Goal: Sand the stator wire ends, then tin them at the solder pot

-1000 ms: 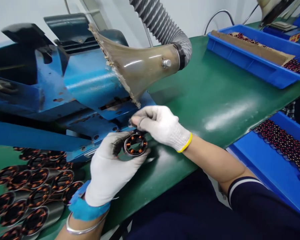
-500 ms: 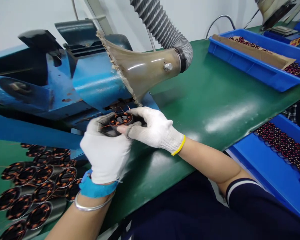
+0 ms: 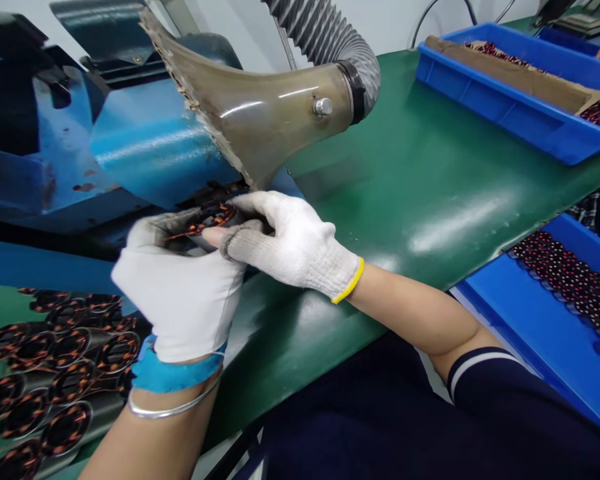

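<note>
Both my hands wear white gloves and hold one round motor stator point(image 3: 214, 220) with copper windings, just below the rim of a brownish suction hood point(image 3: 275, 107). My left hand point(image 3: 180, 287) is closed round its left side, where a thin copper wire sticks out. From the right, my right hand point(image 3: 290, 247) grips the same part, its bare thumb tip lying on the near edge. The fingers partly hide the stator. Behind it stands a blue machine point(image 3: 155, 147).
Several similar stators point(image 3: 67, 427) lie stacked at the lower left on the green table point(image 3: 405, 180). A blue tray point(image 3: 495, 100) with cardboard and small parts stands at the back right. Another blue tray point(image 3: 540, 327) holds rows of dark parts. A grey ribbed hose point(image 3: 325, 40) joins the hood.
The view has shifted, so the machine, hood and stacked stators appear further left. Both hands, still holding the stator, have moved left and slightly up in view, and the stator looks more tilted.
</note>
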`<move>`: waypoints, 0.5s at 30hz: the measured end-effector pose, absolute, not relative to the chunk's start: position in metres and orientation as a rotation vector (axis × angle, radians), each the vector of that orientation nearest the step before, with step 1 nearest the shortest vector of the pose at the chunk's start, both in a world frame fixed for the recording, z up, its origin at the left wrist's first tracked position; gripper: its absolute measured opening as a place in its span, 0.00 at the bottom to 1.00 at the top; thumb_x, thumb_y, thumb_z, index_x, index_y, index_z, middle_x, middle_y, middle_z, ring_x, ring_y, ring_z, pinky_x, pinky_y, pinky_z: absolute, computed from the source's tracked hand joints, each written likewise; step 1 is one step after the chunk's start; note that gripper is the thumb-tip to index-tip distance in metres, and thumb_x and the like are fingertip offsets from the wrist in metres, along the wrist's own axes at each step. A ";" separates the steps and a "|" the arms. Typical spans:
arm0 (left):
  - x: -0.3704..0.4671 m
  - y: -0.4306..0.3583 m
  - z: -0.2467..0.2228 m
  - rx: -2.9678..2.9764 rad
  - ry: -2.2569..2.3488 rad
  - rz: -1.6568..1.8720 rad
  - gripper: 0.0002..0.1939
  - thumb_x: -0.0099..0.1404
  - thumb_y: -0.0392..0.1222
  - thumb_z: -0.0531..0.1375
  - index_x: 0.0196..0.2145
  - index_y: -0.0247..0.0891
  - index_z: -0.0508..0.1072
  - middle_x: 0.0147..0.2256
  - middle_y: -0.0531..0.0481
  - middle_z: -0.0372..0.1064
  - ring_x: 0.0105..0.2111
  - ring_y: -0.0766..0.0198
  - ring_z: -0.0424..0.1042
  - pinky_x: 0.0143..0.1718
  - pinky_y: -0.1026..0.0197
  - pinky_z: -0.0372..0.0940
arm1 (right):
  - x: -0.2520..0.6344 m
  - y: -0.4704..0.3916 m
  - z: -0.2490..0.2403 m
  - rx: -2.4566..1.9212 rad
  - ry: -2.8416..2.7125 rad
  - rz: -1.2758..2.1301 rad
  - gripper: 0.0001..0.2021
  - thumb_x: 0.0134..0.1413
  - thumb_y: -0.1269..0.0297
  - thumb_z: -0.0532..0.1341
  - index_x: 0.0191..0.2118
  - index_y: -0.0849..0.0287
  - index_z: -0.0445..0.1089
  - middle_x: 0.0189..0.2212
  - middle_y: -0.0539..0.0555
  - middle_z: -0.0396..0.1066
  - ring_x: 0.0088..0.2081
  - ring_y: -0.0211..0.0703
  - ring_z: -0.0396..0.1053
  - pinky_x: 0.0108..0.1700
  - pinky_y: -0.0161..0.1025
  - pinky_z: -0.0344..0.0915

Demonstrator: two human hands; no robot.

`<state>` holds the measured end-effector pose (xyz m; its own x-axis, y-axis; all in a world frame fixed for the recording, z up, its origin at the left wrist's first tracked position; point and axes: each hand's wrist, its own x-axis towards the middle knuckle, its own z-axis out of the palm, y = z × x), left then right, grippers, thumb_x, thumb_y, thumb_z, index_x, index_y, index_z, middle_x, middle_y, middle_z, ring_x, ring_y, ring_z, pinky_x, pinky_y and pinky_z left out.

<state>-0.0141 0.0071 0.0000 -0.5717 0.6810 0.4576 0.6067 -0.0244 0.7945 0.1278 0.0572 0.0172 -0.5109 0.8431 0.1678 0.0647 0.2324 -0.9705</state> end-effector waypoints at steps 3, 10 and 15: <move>-0.015 0.013 0.003 1.352 2.117 1.729 0.29 0.45 0.58 0.73 0.40 0.35 0.81 0.40 0.41 0.84 0.44 0.44 0.83 0.59 0.32 0.77 | 0.128 0.059 0.023 -0.825 -1.792 1.355 0.06 0.65 0.64 0.74 0.46 0.49 0.85 0.46 0.47 0.87 0.56 0.49 0.84 0.57 0.37 0.82; -0.013 0.018 0.000 1.444 2.116 1.798 0.27 0.47 0.55 0.74 0.39 0.35 0.78 0.39 0.44 0.82 0.43 0.49 0.82 0.59 0.38 0.77 | 0.123 0.066 0.006 -0.782 -1.761 1.301 0.15 0.62 0.62 0.75 0.55 0.50 0.86 0.53 0.49 0.88 0.62 0.50 0.82 0.62 0.34 0.78; -0.014 0.019 -0.007 1.455 2.099 1.830 0.25 0.48 0.53 0.76 0.38 0.38 0.75 0.40 0.46 0.81 0.43 0.51 0.81 0.58 0.40 0.77 | 0.123 0.068 -0.003 -0.753 -1.692 1.337 0.22 0.59 0.55 0.74 0.58 0.53 0.84 0.49 0.50 0.88 0.59 0.49 0.84 0.60 0.33 0.77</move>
